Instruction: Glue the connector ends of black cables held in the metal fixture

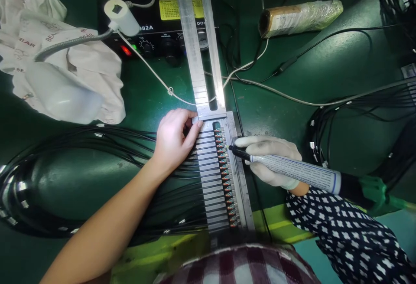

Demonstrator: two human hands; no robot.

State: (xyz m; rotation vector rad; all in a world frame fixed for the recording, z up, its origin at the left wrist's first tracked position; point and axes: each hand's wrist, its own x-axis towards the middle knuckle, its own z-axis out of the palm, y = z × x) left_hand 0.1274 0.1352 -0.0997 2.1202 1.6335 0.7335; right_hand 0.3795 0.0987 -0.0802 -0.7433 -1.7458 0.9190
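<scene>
My bare left hand (173, 138) is closed at the left edge of a slotted metal cable fixture (212, 206), thumb and fingers pinching it near its upper end. Several thin black cables (186, 174) lie across the fixture, their stripped ends with small connectors (224, 162) lined up in its slot. In a white glove, my right hand (273, 158) grips a labelled dispensing syringe (295, 172). Its black tip points left, close to the connector row; I cannot tell whether it touches. Green wrapping covers its rear end.
Beyond the fixture, a second slotted metal bar (191, 45) reaches over a black dispenser unit (156, 37) with knobs and a red light. A lamp (121, 17) and white cloth bag (78, 58) stand left. A plastic-wrapped roll (300, 18) lies back right. Cable coils (312, 132) sit on both sides.
</scene>
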